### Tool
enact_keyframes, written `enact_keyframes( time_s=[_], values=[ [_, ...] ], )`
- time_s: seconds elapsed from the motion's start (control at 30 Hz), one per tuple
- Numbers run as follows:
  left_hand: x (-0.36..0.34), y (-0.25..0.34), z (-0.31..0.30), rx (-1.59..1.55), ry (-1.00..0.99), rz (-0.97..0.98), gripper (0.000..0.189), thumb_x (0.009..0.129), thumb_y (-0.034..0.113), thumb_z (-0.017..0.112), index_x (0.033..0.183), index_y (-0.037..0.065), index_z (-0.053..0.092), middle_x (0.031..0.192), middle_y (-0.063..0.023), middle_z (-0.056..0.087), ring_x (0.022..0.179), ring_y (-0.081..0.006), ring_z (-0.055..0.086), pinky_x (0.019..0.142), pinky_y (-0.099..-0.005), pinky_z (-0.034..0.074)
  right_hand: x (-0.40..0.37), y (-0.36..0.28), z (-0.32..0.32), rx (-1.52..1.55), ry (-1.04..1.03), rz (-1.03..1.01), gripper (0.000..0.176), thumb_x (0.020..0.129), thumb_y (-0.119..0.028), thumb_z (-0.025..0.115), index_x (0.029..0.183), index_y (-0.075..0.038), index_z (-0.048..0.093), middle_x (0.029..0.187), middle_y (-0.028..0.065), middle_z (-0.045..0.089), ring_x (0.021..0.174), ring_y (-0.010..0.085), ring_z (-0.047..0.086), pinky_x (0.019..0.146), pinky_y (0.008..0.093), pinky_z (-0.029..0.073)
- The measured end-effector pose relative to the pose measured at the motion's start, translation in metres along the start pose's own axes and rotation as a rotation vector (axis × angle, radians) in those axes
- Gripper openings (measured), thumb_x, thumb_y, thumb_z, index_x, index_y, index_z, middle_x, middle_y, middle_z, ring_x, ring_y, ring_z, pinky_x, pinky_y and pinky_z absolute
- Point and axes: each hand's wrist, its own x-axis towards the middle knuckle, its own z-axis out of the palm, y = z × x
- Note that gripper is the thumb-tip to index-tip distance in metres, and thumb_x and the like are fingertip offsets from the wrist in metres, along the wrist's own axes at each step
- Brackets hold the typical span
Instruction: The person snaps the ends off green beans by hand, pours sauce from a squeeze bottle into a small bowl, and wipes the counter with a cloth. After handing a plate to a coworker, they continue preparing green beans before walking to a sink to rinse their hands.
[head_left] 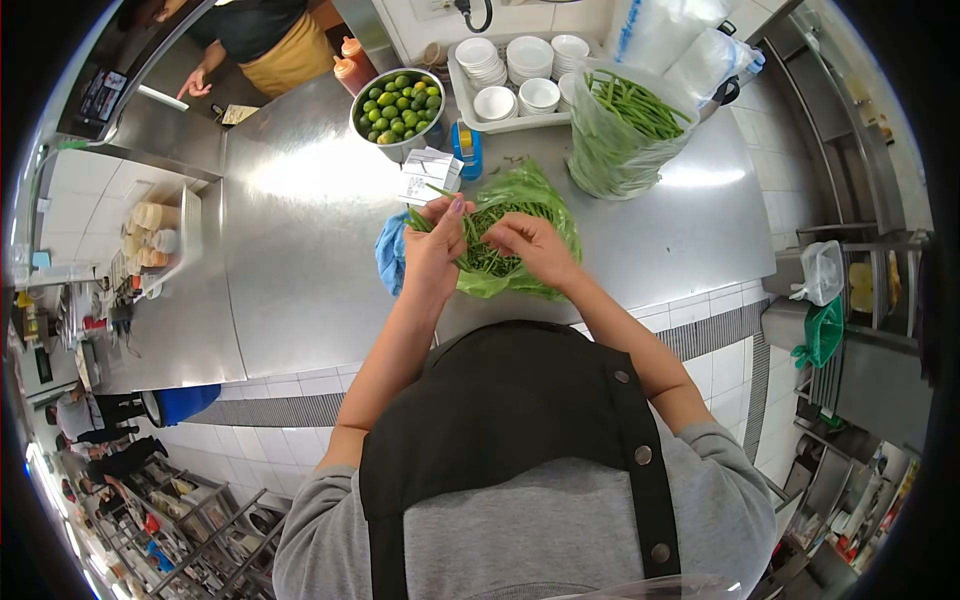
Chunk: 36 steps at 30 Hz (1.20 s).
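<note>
Grey shirt (490, 530), short sleeves (728, 475) ending near the elbows, black apron (490, 410), two black straps (651, 505), three round metal snaps (642, 455) down the right strap, bare forearms (400, 345), bare left hand (437, 243), bare right hand (537, 247)

Readable text: none | white papers (430, 178): print too small | clear plastic (668, 32): blue marks illegible

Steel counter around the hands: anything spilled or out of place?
Slightly: a few small scraps lie on the counter just beyond the green bag, apart from the green pieces gathered inside it. Nothing else plainly stands out.
</note>
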Motion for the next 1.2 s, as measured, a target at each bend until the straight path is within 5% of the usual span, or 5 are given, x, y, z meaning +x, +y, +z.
enact_keyframes(
  time_s=[0.3, 0.5, 0.8, 1.0, 1.2],
  values=[
    [0.0, -0.011, -0.002, 0.136, 0.202, 0.171, 0.016, 0.089, 0.01, 0.071, 0.099, 0.001, 0.062, 0.088, -0.008, 0.067, 0.046, 0.0009, 0.032, 0.04, -0.0181, 0.022, 0.002, -0.016, 0.02, -0.333, 0.06, -0.288, 0.015, 0.084, -0.011, 0.071, 0.083, 0.001, 0.062, 0.073, 0.0073, 0.055, 0.063, 0.0174, 0.053, 0.061, 0.0307, 0.044],
    [0.012, -0.02, -0.031, 0.026, 0.197, -0.023, 0.017, 0.091, 0.013, 0.07, 0.101, 0.003, 0.06, 0.083, -0.004, 0.063, 0.048, -0.001, 0.035, 0.041, -0.0189, 0.025, -0.011, -0.016, 0.026, -0.449, -0.287, -0.463, 0.012, 0.081, -0.006, 0.068, 0.083, 0.001, 0.059, 0.079, 0.0127, 0.056, 0.074, 0.0299, 0.058, 0.065, 0.0389, 0.046],
    [0.013, -0.025, -0.05, -0.341, 0.008, -0.44, 0.017, 0.095, 0.013, 0.054, 0.109, 0.005, 0.051, 0.088, -0.0102, 0.06, 0.075, -0.0194, 0.057, 0.067, -0.0306, 0.05, 0.013, 0.071, -0.057, -0.967, 0.149, -0.001, 0.015, 0.082, 0.001, 0.058, 0.094, 0.001, 0.066, 0.092, 0.0197, 0.061, 0.091, 0.0378, 0.061, 0.081, 0.0448, 0.05],
    [0.01, -0.05, -0.041, -0.167, 0.015, -0.561, 0.014, 0.095, 0.022, 0.059, 0.097, 0.01, 0.052, 0.085, -0.0067, 0.059, 0.073, -0.0166, 0.054, 0.063, -0.027, 0.046, 0.042, 0.068, -0.064, -0.996, 0.267, 0.01, 0.025, 0.084, -0.001, 0.059, 0.108, 0.002, 0.065, 0.104, 0.0205, 0.06, 0.102, 0.038, 0.06, 0.087, 0.0469, 0.049],
    [0.009, -0.051, -0.039, -0.094, -0.025, -0.543, 0.025, 0.093, 0.025, 0.064, 0.079, 0.013, 0.048, 0.071, -0.0017, 0.053, 0.06, -0.0113, 0.044, 0.054, -0.0247, 0.036, 0.054, 0.061, -0.052, -0.937, 0.285, 0.107, 0.019, 0.084, -0.004, 0.064, 0.103, -0.001, 0.066, 0.105, 0.0181, 0.061, 0.101, 0.037, 0.06, 0.086, 0.0462, 0.049]
  ],
)
